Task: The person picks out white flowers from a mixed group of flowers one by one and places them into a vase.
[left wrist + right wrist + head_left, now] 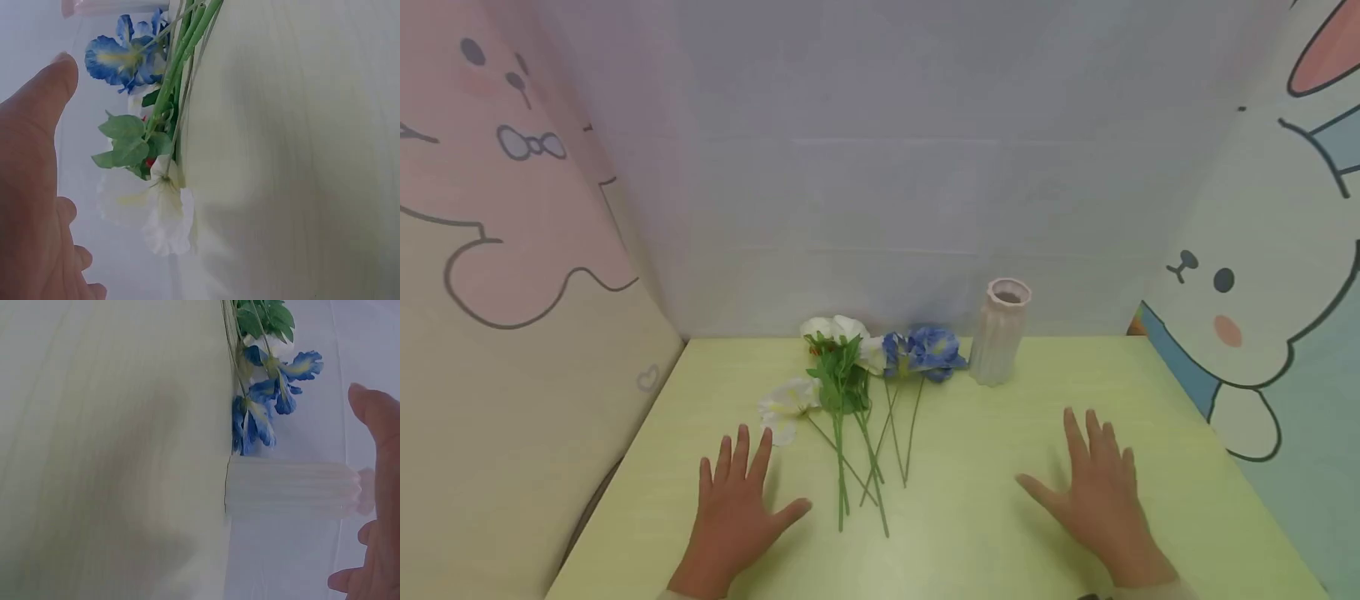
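My left hand [735, 508], fingers spread and holding nothing, is over the table's left part, nearest a white flower [790, 398]. On the right my right hand [1097, 504] is likewise spread and holds nothing. Between and beyond the hands lies a loose bunch of flowers: white blooms [842, 327] at the back, blue irises [934, 350] to their right, green leaves [842, 379] in the middle. Their thin green stems [880, 500] point toward me. A pale ribbed vase [997, 333] stands upright right of the irises; its mouth shows no stems.
The pale yellow table [955, 542] reaches back to a plain whitish cloth wall [880, 183]. Side curtains with cartoon animals flank it, a pink one [527, 208] at left and a white rabbit [1247, 275] at right.
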Action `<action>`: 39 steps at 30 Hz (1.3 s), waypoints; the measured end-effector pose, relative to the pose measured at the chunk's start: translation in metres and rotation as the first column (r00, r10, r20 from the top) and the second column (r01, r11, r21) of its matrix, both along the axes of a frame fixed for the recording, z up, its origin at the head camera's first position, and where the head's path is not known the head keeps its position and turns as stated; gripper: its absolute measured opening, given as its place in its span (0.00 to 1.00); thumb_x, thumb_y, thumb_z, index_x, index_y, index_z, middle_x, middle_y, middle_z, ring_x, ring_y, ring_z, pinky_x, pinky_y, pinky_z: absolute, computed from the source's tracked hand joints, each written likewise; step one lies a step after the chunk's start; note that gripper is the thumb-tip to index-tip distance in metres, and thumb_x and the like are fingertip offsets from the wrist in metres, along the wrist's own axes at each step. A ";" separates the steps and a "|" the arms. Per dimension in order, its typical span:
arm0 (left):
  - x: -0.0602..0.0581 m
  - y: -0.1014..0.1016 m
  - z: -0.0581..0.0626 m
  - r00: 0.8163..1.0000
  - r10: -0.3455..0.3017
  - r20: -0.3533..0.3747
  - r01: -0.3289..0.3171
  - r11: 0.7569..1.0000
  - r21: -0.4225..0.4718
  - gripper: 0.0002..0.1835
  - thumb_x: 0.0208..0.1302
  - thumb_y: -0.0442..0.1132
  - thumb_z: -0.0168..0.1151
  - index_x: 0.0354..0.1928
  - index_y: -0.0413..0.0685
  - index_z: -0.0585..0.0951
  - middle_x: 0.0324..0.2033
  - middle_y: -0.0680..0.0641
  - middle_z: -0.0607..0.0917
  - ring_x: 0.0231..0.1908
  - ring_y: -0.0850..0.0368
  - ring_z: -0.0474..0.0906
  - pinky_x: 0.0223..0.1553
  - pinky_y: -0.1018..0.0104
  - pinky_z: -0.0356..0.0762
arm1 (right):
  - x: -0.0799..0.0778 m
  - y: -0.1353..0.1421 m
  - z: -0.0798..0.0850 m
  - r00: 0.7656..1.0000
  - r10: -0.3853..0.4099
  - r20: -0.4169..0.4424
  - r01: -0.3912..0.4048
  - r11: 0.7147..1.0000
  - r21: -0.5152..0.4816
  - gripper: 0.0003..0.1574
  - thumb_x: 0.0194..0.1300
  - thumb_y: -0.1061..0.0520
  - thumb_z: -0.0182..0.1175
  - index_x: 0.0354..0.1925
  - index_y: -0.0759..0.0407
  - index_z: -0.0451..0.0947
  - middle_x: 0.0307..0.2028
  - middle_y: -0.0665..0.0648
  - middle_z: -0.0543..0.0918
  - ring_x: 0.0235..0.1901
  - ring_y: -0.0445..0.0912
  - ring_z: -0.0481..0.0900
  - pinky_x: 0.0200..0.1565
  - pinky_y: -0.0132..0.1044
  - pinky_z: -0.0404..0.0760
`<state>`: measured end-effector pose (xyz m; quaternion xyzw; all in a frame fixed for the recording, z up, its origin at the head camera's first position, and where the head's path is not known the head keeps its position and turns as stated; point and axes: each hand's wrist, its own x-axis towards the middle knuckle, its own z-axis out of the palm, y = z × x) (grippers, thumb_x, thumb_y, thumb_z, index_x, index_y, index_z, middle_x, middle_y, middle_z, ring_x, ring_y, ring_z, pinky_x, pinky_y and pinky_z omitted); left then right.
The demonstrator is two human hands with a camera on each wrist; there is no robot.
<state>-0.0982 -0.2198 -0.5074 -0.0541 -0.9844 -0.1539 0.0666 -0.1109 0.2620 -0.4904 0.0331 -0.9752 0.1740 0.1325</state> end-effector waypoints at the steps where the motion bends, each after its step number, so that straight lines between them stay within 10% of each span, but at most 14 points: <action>1: -0.002 0.001 0.000 1.000 -0.022 0.008 0.022 1.000 0.006 0.62 0.58 0.76 0.63 0.83 0.53 0.50 0.80 0.34 0.46 0.78 0.29 0.38 0.71 0.29 0.28 | -0.002 -0.001 0.001 1.000 0.023 0.004 -0.023 1.000 -0.009 0.75 0.58 0.23 0.67 0.82 0.61 0.43 0.74 0.80 0.52 0.71 0.79 0.49 0.63 0.80 0.48; 9: -0.022 0.018 0.005 0.979 -0.202 0.021 0.200 0.978 0.061 0.55 0.63 0.67 0.66 0.82 0.48 0.54 0.80 0.36 0.49 0.78 0.32 0.43 0.72 0.30 0.38 | -0.031 -0.003 0.009 0.982 0.157 -0.101 -0.162 0.986 -0.046 0.69 0.61 0.32 0.71 0.80 0.66 0.49 0.73 0.78 0.57 0.70 0.77 0.56 0.62 0.77 0.57; 15: -0.038 0.040 0.007 0.964 -0.265 0.006 0.263 0.959 0.109 0.55 0.64 0.66 0.66 0.81 0.42 0.54 0.78 0.35 0.55 0.77 0.34 0.50 0.73 0.33 0.46 | -0.057 -0.005 0.008 0.990 0.142 -0.011 -0.142 0.972 -0.186 0.68 0.66 0.31 0.66 0.82 0.63 0.41 0.78 0.75 0.50 0.74 0.73 0.51 0.66 0.73 0.55; 39: -0.070 0.071 -0.009 0.999 -0.030 0.034 0.013 0.915 0.404 0.39 0.72 0.49 0.65 0.75 0.34 0.64 0.70 0.33 0.70 0.70 0.33 0.64 0.65 0.38 0.68 | -0.145 -0.031 0.020 0.997 0.066 0.050 -0.034 0.877 -0.480 0.73 0.68 0.26 0.59 0.82 0.60 0.27 0.79 0.73 0.45 0.76 0.68 0.51 0.69 0.68 0.57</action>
